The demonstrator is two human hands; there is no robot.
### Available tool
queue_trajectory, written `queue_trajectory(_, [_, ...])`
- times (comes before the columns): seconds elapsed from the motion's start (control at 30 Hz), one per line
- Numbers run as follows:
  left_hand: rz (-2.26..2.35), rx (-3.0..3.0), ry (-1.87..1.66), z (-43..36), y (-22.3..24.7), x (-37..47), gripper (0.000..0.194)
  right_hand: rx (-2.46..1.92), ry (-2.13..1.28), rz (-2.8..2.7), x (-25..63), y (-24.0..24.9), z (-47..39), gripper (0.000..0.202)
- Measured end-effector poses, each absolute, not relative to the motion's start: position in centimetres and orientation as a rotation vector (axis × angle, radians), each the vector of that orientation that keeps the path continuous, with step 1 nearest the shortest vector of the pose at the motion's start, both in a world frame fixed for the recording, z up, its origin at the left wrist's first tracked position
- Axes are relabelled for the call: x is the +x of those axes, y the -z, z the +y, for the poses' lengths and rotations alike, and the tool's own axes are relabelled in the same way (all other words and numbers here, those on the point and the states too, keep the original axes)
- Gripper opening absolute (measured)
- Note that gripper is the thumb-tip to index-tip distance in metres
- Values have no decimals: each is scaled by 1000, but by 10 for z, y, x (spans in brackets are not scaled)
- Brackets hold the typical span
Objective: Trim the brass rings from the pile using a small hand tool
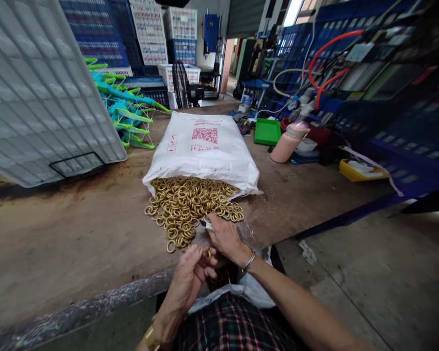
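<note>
Gold-coloured rings (183, 204) spill in a pile from the open mouth of a white woven sack (205, 158) lying on the table. My left hand (192, 273), at the table's front edge, is closed with a gold ring (207, 253) between thumb and fingers. Just to its right, my right hand (225, 237) reaches to the near edge of the pile. Its fingers are bent together, and something small and white shows at the fingertips; whether they hold a ring is hidden. Below the hands, an open bag (254, 291) rests at my lap, its dark inside partly covered.
A large white plastic crate (47, 87) stands tilted at the left, beside blue and green plastic pieces (126, 107). To the right are a pink bottle (289, 144), a green tray (267, 131) and a yellow tray (362, 170). The table's wrapped front edge (106, 304) runs before me.
</note>
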State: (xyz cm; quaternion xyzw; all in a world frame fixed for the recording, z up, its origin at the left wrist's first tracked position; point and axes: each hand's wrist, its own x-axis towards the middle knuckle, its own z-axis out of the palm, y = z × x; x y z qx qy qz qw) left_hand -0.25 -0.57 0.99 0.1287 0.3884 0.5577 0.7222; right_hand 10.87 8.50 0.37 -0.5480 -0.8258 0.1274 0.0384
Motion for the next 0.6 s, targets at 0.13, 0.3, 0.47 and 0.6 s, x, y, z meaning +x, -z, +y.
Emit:
queue_trajectory(0.13, [851, 157, -1234, -4, -5, -8, 25, -1765, -336, -2560, 99, -4, 87, 17])
queue_trajectory(0.3, [722, 47, -1169, -1, -4, -14, 22, -1785, -316, -2552, 98, 0, 90, 21])
queue_trajectory(0.47, [712, 5, -1154, 4, -4, -18, 25, -1690, -505, -2458, 108, 0, 90, 21])
queue_trajectory(0.6, [901, 47, -1237, 7, -4, -16, 30, -1438, -1050, -2014, 115, -6, 85, 12])
